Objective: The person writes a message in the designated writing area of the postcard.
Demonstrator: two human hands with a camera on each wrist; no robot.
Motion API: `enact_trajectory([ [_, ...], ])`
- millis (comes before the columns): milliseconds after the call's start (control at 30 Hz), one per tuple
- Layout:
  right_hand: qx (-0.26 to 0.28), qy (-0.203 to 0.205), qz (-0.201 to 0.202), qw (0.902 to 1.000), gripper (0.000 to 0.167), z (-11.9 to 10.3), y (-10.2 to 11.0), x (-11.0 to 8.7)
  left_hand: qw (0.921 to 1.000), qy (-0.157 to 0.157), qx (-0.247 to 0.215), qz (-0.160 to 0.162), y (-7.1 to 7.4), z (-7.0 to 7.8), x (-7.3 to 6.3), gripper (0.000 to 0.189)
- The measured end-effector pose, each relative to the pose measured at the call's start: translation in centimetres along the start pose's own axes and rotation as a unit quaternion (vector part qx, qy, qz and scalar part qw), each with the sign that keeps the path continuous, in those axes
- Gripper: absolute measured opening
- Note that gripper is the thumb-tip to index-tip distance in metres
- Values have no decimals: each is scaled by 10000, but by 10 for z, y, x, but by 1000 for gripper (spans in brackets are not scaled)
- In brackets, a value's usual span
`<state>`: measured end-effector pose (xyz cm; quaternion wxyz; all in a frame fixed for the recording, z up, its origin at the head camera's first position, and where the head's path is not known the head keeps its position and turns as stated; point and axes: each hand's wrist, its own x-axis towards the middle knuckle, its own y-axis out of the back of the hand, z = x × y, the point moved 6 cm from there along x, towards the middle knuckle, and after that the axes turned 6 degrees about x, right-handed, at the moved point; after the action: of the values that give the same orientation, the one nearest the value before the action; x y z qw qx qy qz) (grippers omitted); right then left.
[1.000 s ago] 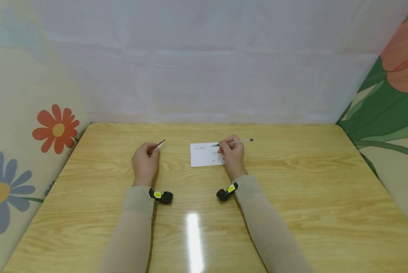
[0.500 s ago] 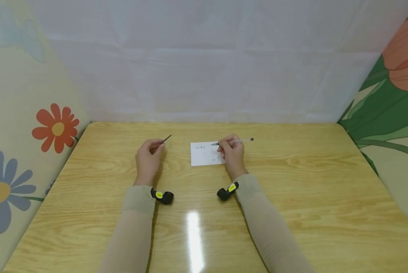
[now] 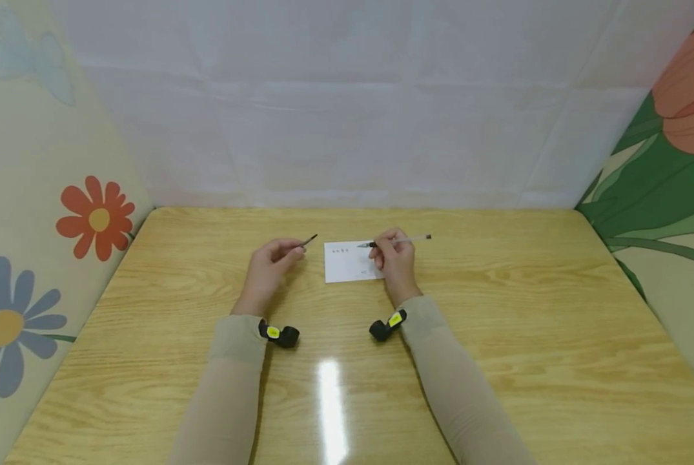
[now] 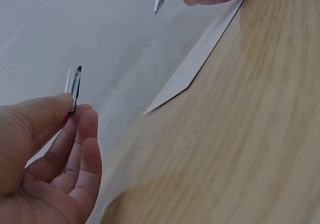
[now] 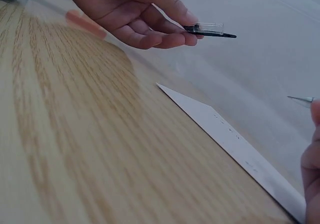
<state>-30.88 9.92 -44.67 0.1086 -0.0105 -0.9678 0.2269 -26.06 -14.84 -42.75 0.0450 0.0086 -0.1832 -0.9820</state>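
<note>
My left hand [image 3: 271,268] pinches a clear pen cap [image 4: 72,87] with a black clip between thumb and fingertips, left of the card and above the table. The cap's clip end points away from the hand, toward the card. In my right hand [image 3: 398,261] is a clear-barrelled pen [image 3: 413,239], gripped near its black grip section, with the bare tip [image 4: 156,10] pointing left. That hand is at the right end of a white card [image 3: 347,265] and hides part of it. Small dark writing shows on the card's upper left, with fainter marks lower right.
The card lies flat on a wood-grain table [image 3: 515,336]. A white cloth [image 3: 347,110] hangs behind the table's far edge, and flower-patterned panels [image 3: 21,194] stand at both sides. Each wrist wears a small black camera [image 3: 287,336].
My left hand has moved right with the pen cap, closer to the card and the pen tip. My right hand and the pen have stayed almost still.
</note>
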Motion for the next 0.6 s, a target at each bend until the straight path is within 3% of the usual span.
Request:
enact_trajectory([
  [367,293,-134,-190,9993,14,3,-1,1,9986,-150,-110,-498,-28,3,4,33],
  [600,422,-191,-368,9982,13,2,-5,-1,9979,-211,-107,-598,-37,5,0,32],
])
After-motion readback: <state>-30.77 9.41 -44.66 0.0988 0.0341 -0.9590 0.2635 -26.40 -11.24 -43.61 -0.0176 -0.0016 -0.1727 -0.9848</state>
